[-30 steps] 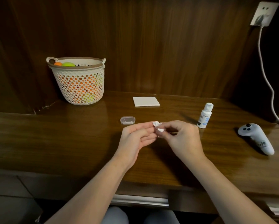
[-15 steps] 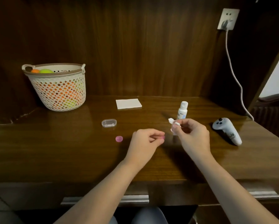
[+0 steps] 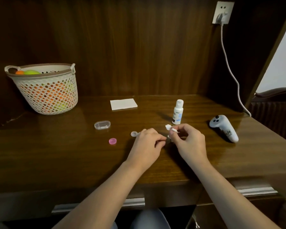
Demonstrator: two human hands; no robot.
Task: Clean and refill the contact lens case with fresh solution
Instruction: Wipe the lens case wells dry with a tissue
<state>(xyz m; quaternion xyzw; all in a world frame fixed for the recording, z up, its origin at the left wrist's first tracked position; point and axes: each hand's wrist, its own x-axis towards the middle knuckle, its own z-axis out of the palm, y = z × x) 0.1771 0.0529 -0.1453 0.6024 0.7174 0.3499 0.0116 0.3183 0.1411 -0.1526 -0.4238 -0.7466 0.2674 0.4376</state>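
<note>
The case (image 3: 134, 134) is held on the bench (image 3: 56, 154) by the left hand (image 3: 148, 142); tissue (image 3: 170, 129) is pinched by the right hand (image 3: 188, 142). One pink cap (image 3: 112, 141) is off. Wiping seems underway; the bottle (image 3: 178, 111) stands capped, so refilling is judged outstanding.

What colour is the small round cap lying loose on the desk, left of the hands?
Pink. The cap shows clearly in the head view.

The left hand (image 3: 147, 142) has moved back beside the right hand (image 3: 188, 142) (which holds a crumpled white tissue (image 3: 170, 129)). A clear lens case cup (image 3: 134, 134) now shows just left of it, near the pink cap (image 3: 112, 141).
</note>
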